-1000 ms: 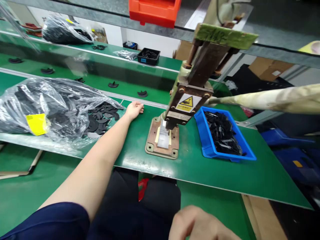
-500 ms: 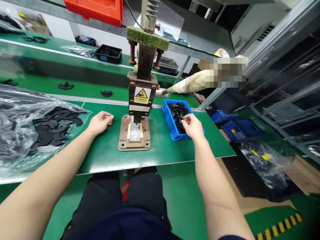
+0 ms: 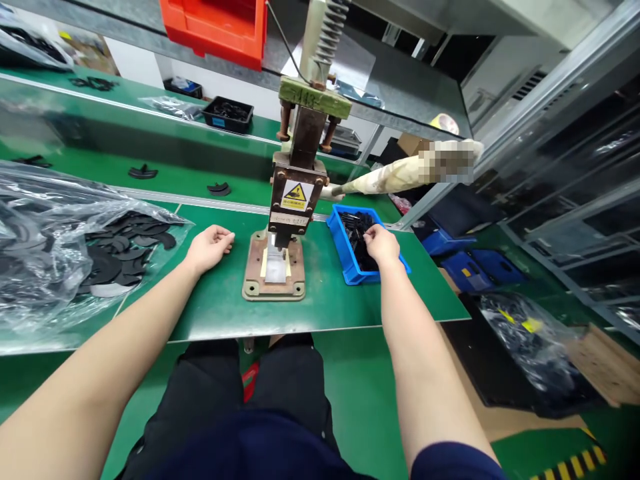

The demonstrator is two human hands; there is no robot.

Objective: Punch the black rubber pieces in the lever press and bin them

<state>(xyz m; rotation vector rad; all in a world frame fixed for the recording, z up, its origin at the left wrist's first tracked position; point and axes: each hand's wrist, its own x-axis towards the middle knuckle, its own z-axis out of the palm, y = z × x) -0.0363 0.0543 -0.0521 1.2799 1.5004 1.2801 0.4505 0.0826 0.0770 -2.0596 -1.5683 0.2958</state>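
Since half a second ago, the right hand (image 3: pixel 383 244) has been pushed a little farther into the blue bin (image 3: pixel 341 245), right of the press (image 3: pixel 293 200); a second ago it was still low and near, out over the lap. The left hand (image 3: pixel 209 245) has been drawn back from the far edge toward the left side of the press base (image 3: pixel 273 270). By judgement, a part is being picked from the bin while the press stands idle.

Right fingers (image 3: pixel 370 235) are curled narrow among the black parts (image 3: pixel 357 230) in the bin. Contact with the pile is seen, but whether a piece is actually pinched cannot be told, as the fingertips are hidden in the pile. Left fingers (image 3: pixel 224 236) are loosely curled, half shut, knuckles resting on the green tabletop (image 3: pixel 210 313). Nothing is seen held in them.

Nothing is seen loaded on the pale plate at the middle of the press base. The wrapped lever (image 3: pixel 395 177) is left sticking out to the right, untouched. At the left, a clear plastic bag (image 3: pixel 45 253) of flat black pieces (image 3: pixel 120 240) is lying open, near the left hand but apart from it. At the far side, a belt (image 3: pixel 175 175) with a few black pieces, a black tray (image 3: pixel 228 113) and an orange bin (image 3: pixel 215 27) are seen.
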